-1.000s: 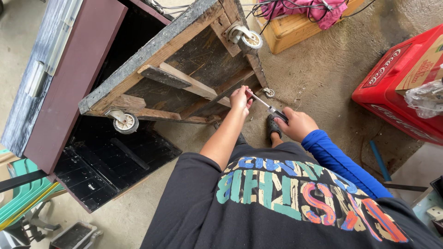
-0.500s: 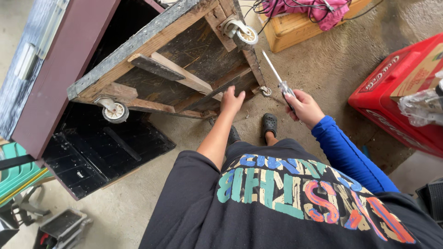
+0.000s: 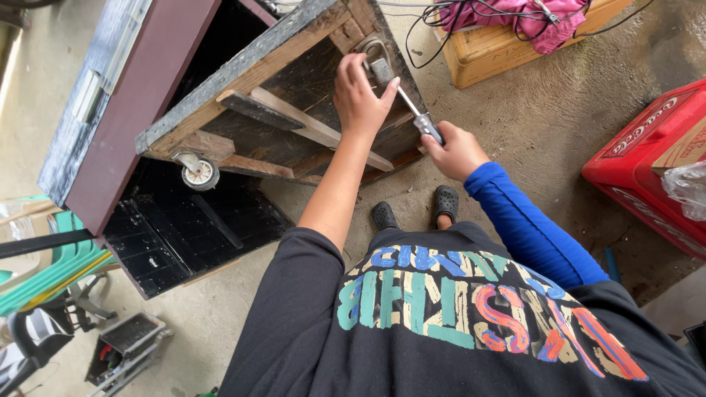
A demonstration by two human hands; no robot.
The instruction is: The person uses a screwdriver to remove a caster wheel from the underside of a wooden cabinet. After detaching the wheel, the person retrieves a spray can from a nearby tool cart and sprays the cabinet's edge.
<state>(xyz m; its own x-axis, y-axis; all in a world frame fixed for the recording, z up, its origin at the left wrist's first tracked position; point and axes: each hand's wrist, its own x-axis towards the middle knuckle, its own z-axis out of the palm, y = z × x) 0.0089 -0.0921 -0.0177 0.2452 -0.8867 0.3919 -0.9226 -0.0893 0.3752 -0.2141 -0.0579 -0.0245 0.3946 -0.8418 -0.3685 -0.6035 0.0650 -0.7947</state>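
A dark cabinet lies tipped on its side, its wooden base frame [image 3: 243, 81] facing me. At the frame's upper right corner sits a metal caster wheel [image 3: 373, 50]. My left hand [image 3: 359, 99], on a bare arm, covers that caster and grips its bracket. My right hand [image 3: 456, 151], in a blue sleeve, is closed around the handle of a screwdriver [image 3: 403, 99]. The screwdriver's shaft runs up and left, and its tip is at the caster, beside my left fingers. A second caster [image 3: 198, 175] is at the frame's lower left corner.
A red plastic crate [image 3: 647, 162] stands at the right. A yellow wooden box [image 3: 500, 51] with pink cloth and cables is at the top. Green plastic chairs [image 3: 44, 265] and a small tool tray [image 3: 125, 345] are at the lower left. My feet in black clogs [image 3: 415, 209] stand on concrete.
Both hands have risen from the frame's lower right part to the upper right caster. My left hand, open before, now grips the caster, and the screwdriver's tip has come to it.
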